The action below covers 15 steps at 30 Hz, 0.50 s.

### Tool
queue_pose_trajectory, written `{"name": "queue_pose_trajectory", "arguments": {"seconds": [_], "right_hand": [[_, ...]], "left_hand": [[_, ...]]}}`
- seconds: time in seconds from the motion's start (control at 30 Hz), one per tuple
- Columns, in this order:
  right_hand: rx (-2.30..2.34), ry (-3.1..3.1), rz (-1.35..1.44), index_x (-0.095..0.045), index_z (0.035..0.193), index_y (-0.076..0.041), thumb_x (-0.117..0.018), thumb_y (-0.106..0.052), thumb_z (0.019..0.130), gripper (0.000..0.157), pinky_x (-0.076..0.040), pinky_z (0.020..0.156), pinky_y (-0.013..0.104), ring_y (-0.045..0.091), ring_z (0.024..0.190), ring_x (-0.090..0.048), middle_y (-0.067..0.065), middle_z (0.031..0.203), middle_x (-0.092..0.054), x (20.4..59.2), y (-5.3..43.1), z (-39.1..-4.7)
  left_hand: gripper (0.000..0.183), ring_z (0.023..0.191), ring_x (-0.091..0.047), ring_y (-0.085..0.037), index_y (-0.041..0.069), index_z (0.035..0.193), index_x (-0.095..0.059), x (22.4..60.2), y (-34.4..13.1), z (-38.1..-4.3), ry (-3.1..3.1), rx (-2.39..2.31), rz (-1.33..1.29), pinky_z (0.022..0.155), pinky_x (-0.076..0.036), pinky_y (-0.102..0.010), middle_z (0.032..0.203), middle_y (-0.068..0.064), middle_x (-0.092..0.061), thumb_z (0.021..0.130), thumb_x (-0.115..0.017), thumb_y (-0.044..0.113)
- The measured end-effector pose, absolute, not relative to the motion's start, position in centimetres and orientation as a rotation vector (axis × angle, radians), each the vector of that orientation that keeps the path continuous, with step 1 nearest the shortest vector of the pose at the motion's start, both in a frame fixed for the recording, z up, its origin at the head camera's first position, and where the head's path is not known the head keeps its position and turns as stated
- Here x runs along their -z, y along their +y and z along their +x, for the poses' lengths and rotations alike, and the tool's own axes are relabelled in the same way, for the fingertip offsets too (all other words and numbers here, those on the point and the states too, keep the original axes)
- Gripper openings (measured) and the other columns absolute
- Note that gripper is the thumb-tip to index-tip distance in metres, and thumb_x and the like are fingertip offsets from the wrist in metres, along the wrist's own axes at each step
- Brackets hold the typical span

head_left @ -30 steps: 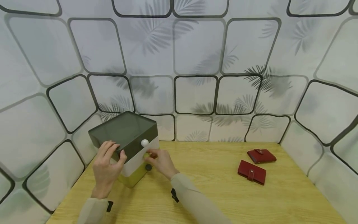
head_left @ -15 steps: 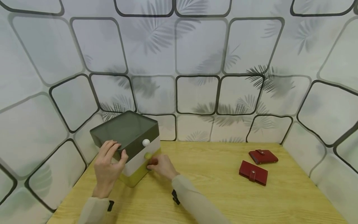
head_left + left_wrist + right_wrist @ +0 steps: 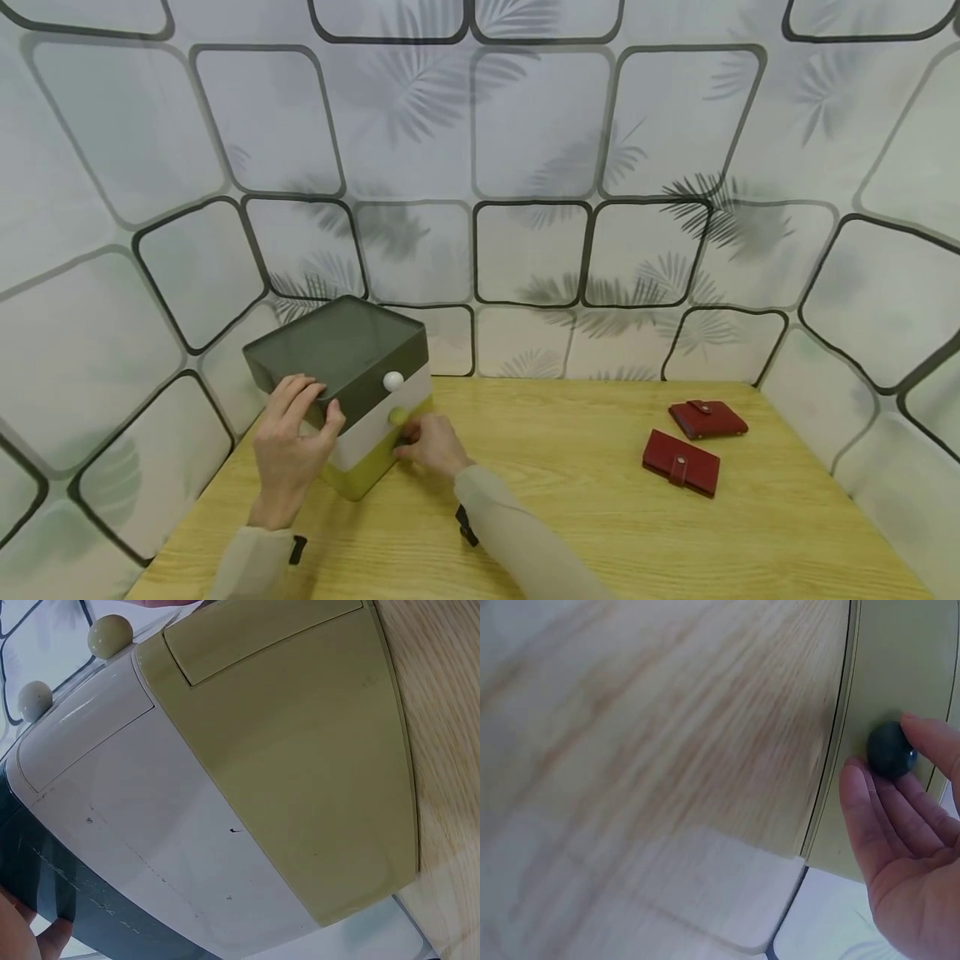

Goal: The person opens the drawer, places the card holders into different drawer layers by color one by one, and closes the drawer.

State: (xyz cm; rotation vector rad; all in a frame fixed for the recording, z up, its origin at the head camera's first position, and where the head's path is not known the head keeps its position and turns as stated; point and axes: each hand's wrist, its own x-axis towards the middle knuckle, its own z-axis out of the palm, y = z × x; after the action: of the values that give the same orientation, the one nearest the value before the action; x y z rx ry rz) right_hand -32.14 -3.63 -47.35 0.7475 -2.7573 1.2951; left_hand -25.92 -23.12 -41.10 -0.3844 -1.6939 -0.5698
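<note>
A small three-tier drawer box [image 3: 337, 342] stands on the table at the left, its tiers dark green, white and olive from top to bottom. My left hand [image 3: 288, 442] grips its near top corner, with fingers over the top and thumb at the front edge. At the bottom drawer, my right hand [image 3: 437, 448] has thumb and fingers around a round dark knob [image 3: 891, 750], which the hand hides in the head view. Above it are an olive knob [image 3: 398, 416] and a white knob [image 3: 393, 381]. The olive drawer front [image 3: 262, 637] looks flush with the body.
Two red wallets [image 3: 681, 462] with snap straps lie at the right of the wooden table [image 3: 540, 500]. Patterned panels [image 3: 525, 250] enclose the table at the back and both sides.
My right hand has gone from the olive knob down to the dark knob of the bottom drawer. The left hand keeps its place on the box corner.
</note>
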Motion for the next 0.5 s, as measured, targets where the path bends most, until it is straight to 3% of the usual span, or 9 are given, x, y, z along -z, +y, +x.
{"name": "queue_pose_trajectory", "arguments": {"seconds": [0.5], "right_hand": [[-1.253, -2.832, 0.795, -0.073, 0.09, -0.006, -0.08, -0.019, 0.079, 0.019, -0.051, 0.064, 0.016, 0.002, 0.07, -0.06, -0.002, 0.081, -0.07, 46.9, -0.7, -31.2]], "left_hand": [[0.031, 0.099, -0.064, -0.038, -0.003, 0.093, -0.072, 41.2, -23.2, -26.0, -1.701, 0.555, -0.373, 0.098, -0.045, -0.022, 0.1, -0.021, -0.07, 0.084, -0.059, 0.024]]}}
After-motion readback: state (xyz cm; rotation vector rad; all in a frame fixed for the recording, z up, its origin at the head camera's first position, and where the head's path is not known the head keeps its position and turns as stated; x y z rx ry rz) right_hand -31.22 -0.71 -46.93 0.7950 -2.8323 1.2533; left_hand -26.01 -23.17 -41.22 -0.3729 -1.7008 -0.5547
